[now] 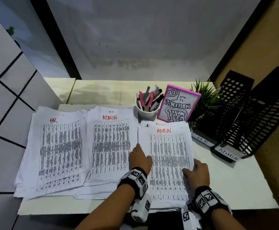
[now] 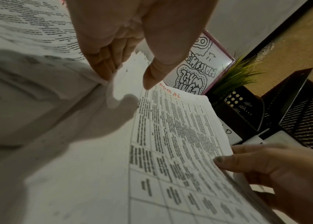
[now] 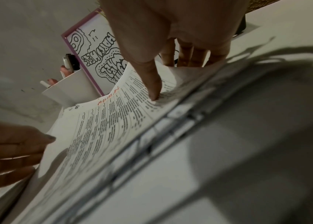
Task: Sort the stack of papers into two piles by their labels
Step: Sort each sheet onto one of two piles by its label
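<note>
Three lots of printed sheets lie on the white table (image 1: 234, 185). An HR pile (image 1: 59, 155) is at the left and an ADMIN pile (image 1: 110, 146) in the middle. The unsorted stack at the right is topped by a sheet labelled ADMIN (image 1: 168, 160) (image 2: 180, 136) (image 3: 113, 121). My left hand (image 1: 140, 156) (image 2: 125, 75) holds that sheet's left edge, fingers curled under it and thumb over it. My right hand (image 1: 198, 173) (image 3: 171, 75) pinches the right edge, thumb on top and fingers beneath, and the edge curls up.
Behind the stack stand a white cup of pens (image 1: 147, 108), a pink-framed drawing (image 1: 178, 103) and a small plant (image 1: 206, 97). Two black mesh file holders at the right carry labels HR (image 1: 203, 140) and ADMIN (image 1: 228, 155). A wall closes the back.
</note>
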A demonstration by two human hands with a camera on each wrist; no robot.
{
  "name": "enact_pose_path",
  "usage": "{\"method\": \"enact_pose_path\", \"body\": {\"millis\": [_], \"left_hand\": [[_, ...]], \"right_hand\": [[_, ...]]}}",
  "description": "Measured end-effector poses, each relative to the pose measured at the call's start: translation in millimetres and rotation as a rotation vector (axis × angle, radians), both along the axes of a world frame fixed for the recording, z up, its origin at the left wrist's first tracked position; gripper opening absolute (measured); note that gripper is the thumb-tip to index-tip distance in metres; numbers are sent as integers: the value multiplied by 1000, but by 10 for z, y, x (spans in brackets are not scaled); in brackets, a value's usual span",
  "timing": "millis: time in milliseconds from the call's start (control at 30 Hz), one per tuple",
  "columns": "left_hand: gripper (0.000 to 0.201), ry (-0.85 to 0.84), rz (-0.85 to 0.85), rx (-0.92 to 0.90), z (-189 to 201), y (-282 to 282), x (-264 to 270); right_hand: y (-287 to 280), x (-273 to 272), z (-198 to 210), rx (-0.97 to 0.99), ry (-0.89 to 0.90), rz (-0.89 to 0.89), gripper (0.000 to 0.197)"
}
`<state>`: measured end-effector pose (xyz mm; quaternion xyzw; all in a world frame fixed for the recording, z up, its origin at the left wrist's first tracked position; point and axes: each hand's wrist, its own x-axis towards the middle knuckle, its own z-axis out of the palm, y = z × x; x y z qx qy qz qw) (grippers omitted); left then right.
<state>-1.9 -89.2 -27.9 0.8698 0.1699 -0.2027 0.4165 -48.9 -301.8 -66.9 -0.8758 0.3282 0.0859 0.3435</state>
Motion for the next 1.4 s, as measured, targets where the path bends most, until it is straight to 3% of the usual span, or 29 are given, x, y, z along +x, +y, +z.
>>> {"method": "enact_pose_path", "body": {"millis": [133, 233, 333, 433, 600, 733, 867, 967, 1033, 1133, 1233, 1267, 1367, 1400], "left_hand": [[59, -89, 71, -47, 2, 23, 30], [55, -162, -53, 60, 53, -12, 10], [55, -247, -189, 174, 61, -53, -40], [49, -228, -143, 159, 30, -51, -6], [22, -104, -56, 24, 71, 28, 126], [25, -132, -52, -214, 148, 72, 53], [32, -49, 129, -637, 304, 166, -51], [16, -56, 180, -713, 451, 316, -50], [12, -89, 241, -725, 491, 420, -18], [12, -146, 283, -662, 557, 546, 58], [7, -180, 280, -640, 619, 605, 127], [9, -188, 279, -634, 653, 618, 136], [50, -179, 288, -640, 694, 659, 142], [56, -173, 304, -632, 709, 668, 138]], "right_hand": [[32, -31, 63, 10, -15, -1, 50], [23, -38, 42, 27, -49, 16, 23], [9, -31, -28, 36, -71, 33, 34], [-18, -29, -63, 24, -59, 47, 34], [-40, -10, -36, 63, -46, 49, 37], [-59, -30, 20, 196, -93, -28, 17], [-26, 41, 305, 293, -204, -82, 49], [12, 116, 680, 500, -311, -78, 23], [-17, 157, 857, 674, -287, -54, 18], [-24, 222, 1030, 918, -276, 12, 27], [-46, 292, 1176, 911, -246, 166, 74], [-66, 315, 1188, 890, -236, 211, 75], [-43, 375, 1316, 886, -186, 244, 41], [-41, 379, 1307, 892, -176, 259, 43]]}}
